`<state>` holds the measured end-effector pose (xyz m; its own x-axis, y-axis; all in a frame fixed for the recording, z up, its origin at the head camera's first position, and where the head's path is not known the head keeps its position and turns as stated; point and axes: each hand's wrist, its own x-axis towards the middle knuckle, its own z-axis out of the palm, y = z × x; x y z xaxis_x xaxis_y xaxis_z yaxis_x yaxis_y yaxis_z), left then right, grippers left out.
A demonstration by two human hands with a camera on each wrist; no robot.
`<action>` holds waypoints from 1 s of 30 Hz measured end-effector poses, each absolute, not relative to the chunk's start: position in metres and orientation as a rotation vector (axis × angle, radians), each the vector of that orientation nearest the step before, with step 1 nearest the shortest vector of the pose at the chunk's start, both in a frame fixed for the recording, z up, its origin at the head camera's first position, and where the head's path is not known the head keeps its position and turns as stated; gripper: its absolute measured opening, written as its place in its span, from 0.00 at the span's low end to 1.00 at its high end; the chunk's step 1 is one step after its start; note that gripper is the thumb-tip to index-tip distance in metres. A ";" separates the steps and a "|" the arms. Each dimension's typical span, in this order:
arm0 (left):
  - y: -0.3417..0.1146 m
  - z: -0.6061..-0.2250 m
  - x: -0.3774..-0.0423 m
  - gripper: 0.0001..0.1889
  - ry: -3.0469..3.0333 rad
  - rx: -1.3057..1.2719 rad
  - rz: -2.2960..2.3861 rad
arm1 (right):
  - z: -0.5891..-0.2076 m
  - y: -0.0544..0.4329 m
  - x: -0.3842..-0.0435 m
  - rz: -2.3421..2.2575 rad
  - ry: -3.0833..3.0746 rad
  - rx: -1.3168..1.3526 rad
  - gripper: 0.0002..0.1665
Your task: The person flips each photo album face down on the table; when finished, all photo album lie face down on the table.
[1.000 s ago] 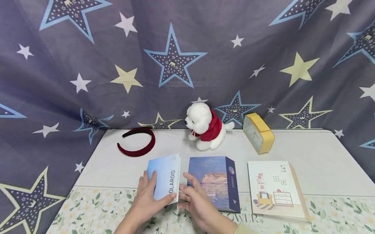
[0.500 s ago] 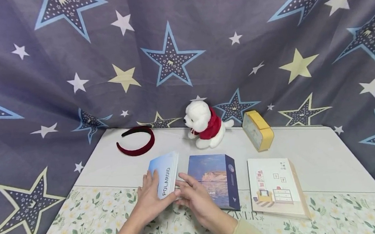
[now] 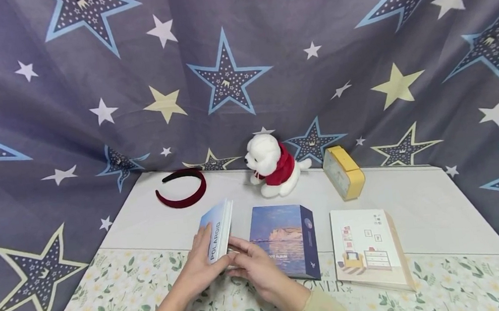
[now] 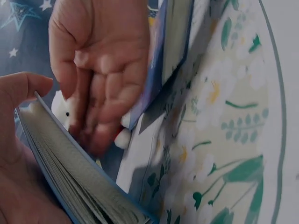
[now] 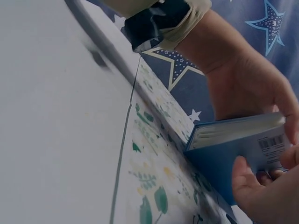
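Note:
My left hand (image 3: 200, 272) grips a small blue photo album (image 3: 215, 232) lettered POLAROID, its fingers over the front cover and its thumb along the edge. The album stands tilted on the patterned strip, and its page edges (image 4: 70, 158) show in the left wrist view. Behind the album is my right hand (image 3: 259, 271), fingers loosely bent with tips close against the barcoded back cover (image 5: 271, 147). A dark blue photo album (image 3: 281, 238) with a sea-cliff picture lies just right of the held one.
A white book (image 3: 366, 247) with a furniture drawing lies to the right. At the back are a dark red headband (image 3: 186, 201), a white plush dog (image 3: 273, 165) in a red hoodie, and a yellow clock (image 3: 344, 173). A starred cloth (image 3: 132, 86) hangs behind the table.
The POLAROID album has turned more upright, so its front cover faces further left and its edge shows more. My right fingers have moved slightly left, closer behind it.

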<state>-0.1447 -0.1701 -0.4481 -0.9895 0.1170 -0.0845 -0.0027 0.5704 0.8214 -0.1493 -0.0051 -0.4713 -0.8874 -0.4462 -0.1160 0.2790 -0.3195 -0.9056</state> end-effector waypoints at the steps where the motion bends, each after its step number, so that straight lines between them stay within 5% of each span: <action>1: -0.170 -0.448 -0.144 0.54 2.645 0.101 1.436 | -0.472 -0.006 -0.150 -2.223 1.488 -0.218 0.31; 14: -0.172 -0.447 -0.140 0.44 2.426 0.097 1.819 | -0.473 -0.010 -0.148 -2.075 1.567 -0.239 0.31; 30: -0.188 -0.440 -0.141 0.46 2.258 0.109 2.053 | -0.469 -0.010 -0.142 -1.993 1.702 -0.273 0.32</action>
<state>-0.1407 -0.1877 -0.4405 -0.9936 0.1119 -0.0169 -0.0062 0.0952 0.9954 -0.1421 -0.0102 -0.4693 -0.8544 -0.4922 -0.1667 0.2417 -0.0924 -0.9659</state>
